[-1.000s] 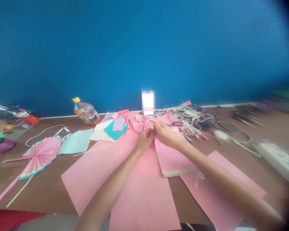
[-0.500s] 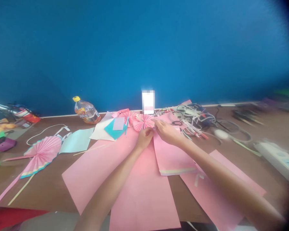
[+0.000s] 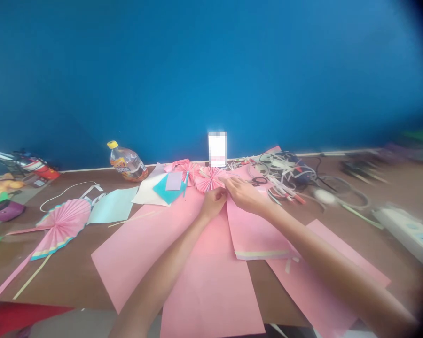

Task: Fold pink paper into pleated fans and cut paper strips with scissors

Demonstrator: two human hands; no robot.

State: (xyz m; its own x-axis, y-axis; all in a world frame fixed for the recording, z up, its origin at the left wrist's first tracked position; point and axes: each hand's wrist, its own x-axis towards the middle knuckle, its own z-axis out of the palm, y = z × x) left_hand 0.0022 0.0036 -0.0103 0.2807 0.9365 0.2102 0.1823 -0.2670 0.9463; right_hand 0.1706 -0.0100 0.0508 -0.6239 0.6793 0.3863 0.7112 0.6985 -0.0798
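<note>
My left hand (image 3: 214,201) and my right hand (image 3: 243,193) meet at the far end of a narrow pink paper sheet (image 3: 254,230) that lies on the brown table (image 3: 70,277). Both hands have their fingers curled and pinched on that top edge of the sheet. Just beyond my fingertips lies a small pleated pink paper rosette (image 3: 208,179). Under my forearms spread larger pink paper sheets (image 3: 204,281).
A pleated pink fan (image 3: 64,220) lies at the left, near a pale blue sheet (image 3: 113,205) and a teal card (image 3: 167,188). A tilted bottle (image 3: 127,164) rests by the blue wall. Scissors (image 3: 259,180), paper strips and cables (image 3: 324,188) clutter the back right; a power strip (image 3: 407,230) sits far right.
Both hands stay at the sheet's far edge with only small shifts of the fingers. The view has barely moved.
</note>
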